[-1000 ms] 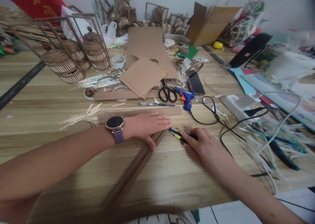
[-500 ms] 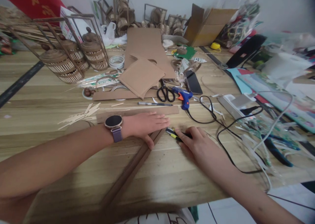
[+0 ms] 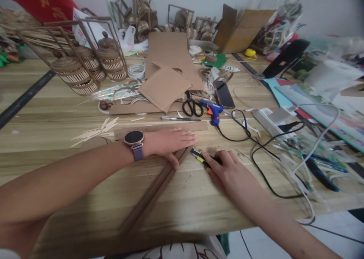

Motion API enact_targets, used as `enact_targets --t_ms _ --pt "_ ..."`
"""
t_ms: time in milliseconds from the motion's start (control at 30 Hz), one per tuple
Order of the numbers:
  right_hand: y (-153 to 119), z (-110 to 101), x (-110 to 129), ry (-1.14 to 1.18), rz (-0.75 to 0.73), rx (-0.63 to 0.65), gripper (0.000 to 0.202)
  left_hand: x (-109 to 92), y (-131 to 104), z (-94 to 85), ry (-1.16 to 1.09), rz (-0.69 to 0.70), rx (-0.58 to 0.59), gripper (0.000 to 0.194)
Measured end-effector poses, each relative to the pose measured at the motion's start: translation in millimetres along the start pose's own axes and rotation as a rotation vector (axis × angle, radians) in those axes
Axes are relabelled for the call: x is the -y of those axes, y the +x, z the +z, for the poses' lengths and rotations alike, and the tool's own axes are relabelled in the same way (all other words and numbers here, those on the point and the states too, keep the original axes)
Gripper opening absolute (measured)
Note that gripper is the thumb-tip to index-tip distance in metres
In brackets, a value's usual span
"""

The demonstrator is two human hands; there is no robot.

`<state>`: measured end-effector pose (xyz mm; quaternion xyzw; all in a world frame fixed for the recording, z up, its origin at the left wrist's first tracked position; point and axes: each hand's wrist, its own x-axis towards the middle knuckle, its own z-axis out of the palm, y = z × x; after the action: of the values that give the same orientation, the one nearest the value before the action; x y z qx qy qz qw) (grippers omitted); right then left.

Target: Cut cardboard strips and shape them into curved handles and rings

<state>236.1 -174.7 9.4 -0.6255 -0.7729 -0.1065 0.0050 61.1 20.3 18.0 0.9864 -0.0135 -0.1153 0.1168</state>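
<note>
Flatly pressing with the left hand [image 3: 170, 141], closely gripping a cutter [image 3: 200, 159] with the right hand [image 3: 227, 168]

The left hand is lying palm down, its fingers stretched out and close together, its thumb spreading away onto a brown cardboard strip [image 3: 153, 190]. That strip is running slantwise from beneath the left hand toward the near edge of the table [image 3: 204, 206]. The right hand is closing around the cutter, its index finger stretching along the top, and the cutter's tip is pointing at the strip's far end, just beside the left fingertips; whether it is touching the cardboard, I cannot tell.

A watch [image 3: 134, 138] is circling the left wrist. Just beyond the left hand, a second strip [image 3: 196, 126] is lying crosswise, with a pen [image 3: 180, 118] resting past it. Thin sticks [image 3: 98, 132] are sitting in a loose pile to the left of the left hand. Farther beyond the left fingertips, black-handled scissors [image 3: 192, 108] are lying near a blue glue gun [image 3: 215, 113]. Beyond the right hand, past the glue gun, a phone [image 3: 224, 94] is lying flat. Well to the right of the right hand, a power strip [image 3: 269, 122] is sitting among cables.
</note>
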Motion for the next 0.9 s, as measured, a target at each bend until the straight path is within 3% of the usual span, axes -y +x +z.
enact_targets --t_ms 600,800,900 --pt "-1 -6 10 -0.018 -0.014 0.015 0.039 1 -1 1.8 -0.014 -0.001 -0.012 0.098" --pt "3 1 12 0.016 -0.004 -0.010 0.040 -14 -17 -3.8 -0.063 0.031 -0.024 0.078" --pt "2 1 11 0.018 -0.021 -0.022 0.041 -15 -21 -5.0 -0.140 0.042 0.024 0.092"
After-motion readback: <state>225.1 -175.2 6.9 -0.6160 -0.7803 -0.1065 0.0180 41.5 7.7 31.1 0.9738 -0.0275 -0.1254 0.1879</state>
